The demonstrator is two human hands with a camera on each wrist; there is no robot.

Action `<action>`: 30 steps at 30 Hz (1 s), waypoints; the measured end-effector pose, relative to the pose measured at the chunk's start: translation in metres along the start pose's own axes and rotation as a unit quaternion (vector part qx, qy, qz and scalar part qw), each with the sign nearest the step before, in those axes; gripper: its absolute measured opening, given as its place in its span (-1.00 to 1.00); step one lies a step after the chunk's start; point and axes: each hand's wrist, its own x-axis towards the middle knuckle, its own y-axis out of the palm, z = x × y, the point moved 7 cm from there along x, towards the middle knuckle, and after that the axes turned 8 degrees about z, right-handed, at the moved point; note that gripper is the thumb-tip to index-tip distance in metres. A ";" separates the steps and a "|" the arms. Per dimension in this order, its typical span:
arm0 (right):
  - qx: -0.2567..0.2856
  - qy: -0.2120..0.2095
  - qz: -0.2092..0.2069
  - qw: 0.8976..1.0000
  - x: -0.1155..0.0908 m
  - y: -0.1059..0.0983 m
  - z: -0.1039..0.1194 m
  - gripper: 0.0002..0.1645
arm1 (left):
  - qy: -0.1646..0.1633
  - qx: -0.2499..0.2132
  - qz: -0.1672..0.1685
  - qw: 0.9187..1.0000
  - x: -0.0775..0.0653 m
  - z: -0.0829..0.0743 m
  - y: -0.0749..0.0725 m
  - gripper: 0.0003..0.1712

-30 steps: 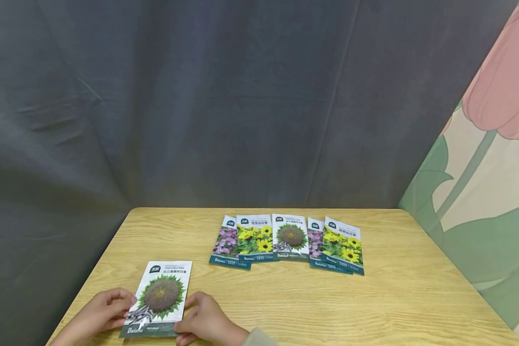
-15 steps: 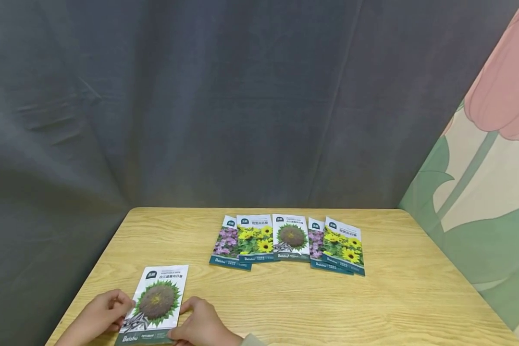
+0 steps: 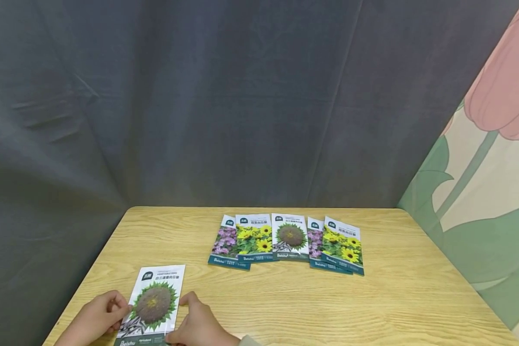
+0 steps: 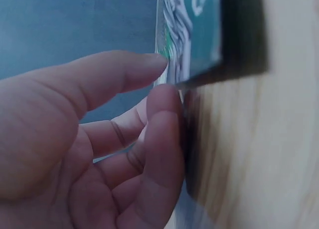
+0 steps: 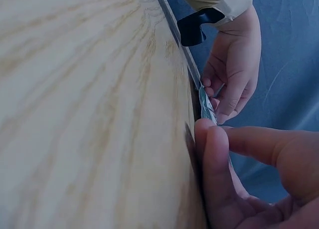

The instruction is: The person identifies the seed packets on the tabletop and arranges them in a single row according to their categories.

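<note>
A white seed packet [image 3: 155, 302] printed with a large sunflower head lies at the front left, its lower edge reaching the bottom of the head view. My left hand [image 3: 101, 315] pinches its left edge between thumb and fingers. On the other side, the thumb of my right hand [image 3: 199, 322] is over the lower right corner, with the index finger along the right edge. From the left wrist, the packet's green lower band [image 4: 203, 34] shows slightly raised above the wood, casting a shadow. In the right wrist view both hands grip the thin packet edge [image 5: 207, 107].
Farther back on the wooden table [image 3: 311, 307], several packets form a row: purple flowers [image 3: 225, 240], yellow flowers [image 3: 255, 238], a sunflower head [image 3: 290, 238], then a purple packet [image 3: 315, 242] partly under a yellow one [image 3: 343, 245]. A dark curtain [image 3: 242, 105] hangs behind.
The sunflower-head packet has slid toward the front edge and a little left, with both hands still at its sides. The row at the back has stayed put.
</note>
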 end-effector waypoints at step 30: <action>0.135 -0.023 0.121 0.983 -0.013 -0.021 -0.001 -0.53 | -0.020 0.131 -0.134 0.982 0.000 -0.038 -0.008 -0.77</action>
